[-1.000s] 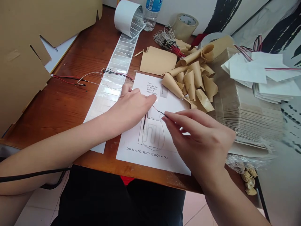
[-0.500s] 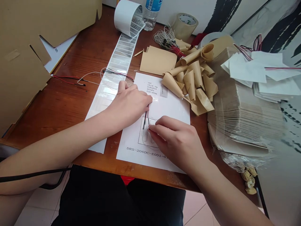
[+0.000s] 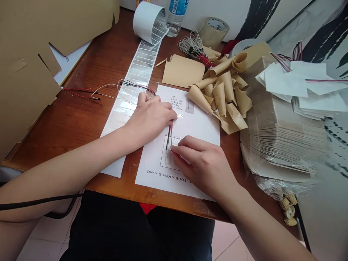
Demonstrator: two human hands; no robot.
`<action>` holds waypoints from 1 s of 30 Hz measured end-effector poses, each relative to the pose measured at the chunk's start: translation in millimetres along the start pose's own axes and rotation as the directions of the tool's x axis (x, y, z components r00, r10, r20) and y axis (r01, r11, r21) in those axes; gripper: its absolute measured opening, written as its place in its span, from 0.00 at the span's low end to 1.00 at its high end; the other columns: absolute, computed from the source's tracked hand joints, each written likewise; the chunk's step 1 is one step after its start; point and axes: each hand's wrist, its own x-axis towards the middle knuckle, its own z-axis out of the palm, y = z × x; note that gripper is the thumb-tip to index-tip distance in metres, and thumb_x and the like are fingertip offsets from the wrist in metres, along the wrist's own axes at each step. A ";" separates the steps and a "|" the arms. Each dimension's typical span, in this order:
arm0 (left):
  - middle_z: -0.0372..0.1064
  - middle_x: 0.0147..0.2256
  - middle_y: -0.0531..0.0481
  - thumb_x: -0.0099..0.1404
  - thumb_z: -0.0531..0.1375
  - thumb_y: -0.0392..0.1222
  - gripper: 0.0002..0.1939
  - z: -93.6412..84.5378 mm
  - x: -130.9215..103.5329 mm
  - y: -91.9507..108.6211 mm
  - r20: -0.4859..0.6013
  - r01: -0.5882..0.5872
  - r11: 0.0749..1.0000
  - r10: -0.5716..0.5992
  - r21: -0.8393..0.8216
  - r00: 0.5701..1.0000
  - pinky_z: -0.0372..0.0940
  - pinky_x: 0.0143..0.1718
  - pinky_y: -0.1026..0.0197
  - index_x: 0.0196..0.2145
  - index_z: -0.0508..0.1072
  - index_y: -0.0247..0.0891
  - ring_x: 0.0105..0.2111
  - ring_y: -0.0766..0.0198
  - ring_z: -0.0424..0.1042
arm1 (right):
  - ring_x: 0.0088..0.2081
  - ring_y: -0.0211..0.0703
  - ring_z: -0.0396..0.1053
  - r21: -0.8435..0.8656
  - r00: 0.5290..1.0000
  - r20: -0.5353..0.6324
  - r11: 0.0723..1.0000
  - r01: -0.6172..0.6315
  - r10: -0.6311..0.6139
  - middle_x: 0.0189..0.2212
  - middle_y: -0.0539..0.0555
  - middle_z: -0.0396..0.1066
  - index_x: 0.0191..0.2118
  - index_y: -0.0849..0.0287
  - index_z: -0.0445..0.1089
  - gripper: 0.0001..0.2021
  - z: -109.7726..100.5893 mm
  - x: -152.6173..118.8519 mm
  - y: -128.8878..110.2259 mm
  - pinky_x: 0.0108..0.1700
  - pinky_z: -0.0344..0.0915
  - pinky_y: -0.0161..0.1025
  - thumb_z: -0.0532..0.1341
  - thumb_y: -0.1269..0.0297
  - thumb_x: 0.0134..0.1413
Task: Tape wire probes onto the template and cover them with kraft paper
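My left hand (image 3: 153, 116) rests over a printed sheet (image 3: 202, 125), its fingers closed on a pair of thin red and black wires (image 3: 170, 132). The wires run from under its fingertips toward me, over the outlined drawing on the sheet. With fingertips pinched together, my right hand (image 3: 205, 159) grips the lower end of one wire, while the other black end lies free just left of it. Whatever the wires join to is hidden beneath my left hand.
A strip of labels (image 3: 141, 61) unrolls on the left, crossed by loose wires (image 3: 136, 85). Brown paper curls (image 3: 224, 87), a wire bundle (image 3: 198, 52), a tape roll (image 3: 214, 30) and a bottle (image 3: 175, 18) stand behind. A wrapped stack (image 3: 282, 145) is right; cardboard (image 3: 24, 69) is left.
The view has shifted slightly. My hands keep nearly the same pose, with the right fingertips a touch further left along the wire end.
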 end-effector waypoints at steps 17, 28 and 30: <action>0.82 0.43 0.48 0.73 0.59 0.40 0.12 2.8 1.2 -3.6 -0.022 0.010 0.999 -0.011 -0.038 1.000 0.50 0.55 0.37 0.40 0.84 0.44 0.48 0.49 0.68 | 0.26 0.36 0.65 -0.122 0.999 -0.024 0.992 0.041 -0.045 0.28 0.50 0.73 0.28 0.57 0.74 0.14 -9.0 -1.9 0.5 0.25 0.52 0.38 0.59 0.71 0.66; 0.82 0.42 0.47 0.73 0.60 0.40 0.11 1.4 0.9 -2.4 -0.016 0.008 0.999 -0.009 -0.048 1.000 0.50 0.55 0.36 0.38 0.84 0.44 0.49 0.46 0.68 | 0.23 0.34 0.62 -0.149 0.992 0.050 0.982 0.119 -0.113 0.23 0.48 0.66 0.26 0.57 0.68 0.18 -14.3 -2.1 -0.2 0.25 0.54 0.37 0.54 0.76 0.68; 0.82 0.42 0.47 0.73 0.60 0.40 0.11 1.8 0.9 -2.8 -0.023 0.002 0.999 -0.003 -0.052 1.000 0.50 0.55 0.36 0.38 0.84 0.44 0.49 0.46 0.68 | 0.23 0.33 0.61 -0.177 0.991 0.041 0.975 0.132 -0.127 0.22 0.48 0.66 0.25 0.57 0.68 0.18 -12.7 -2.2 -0.3 0.24 0.53 0.37 0.54 0.76 0.68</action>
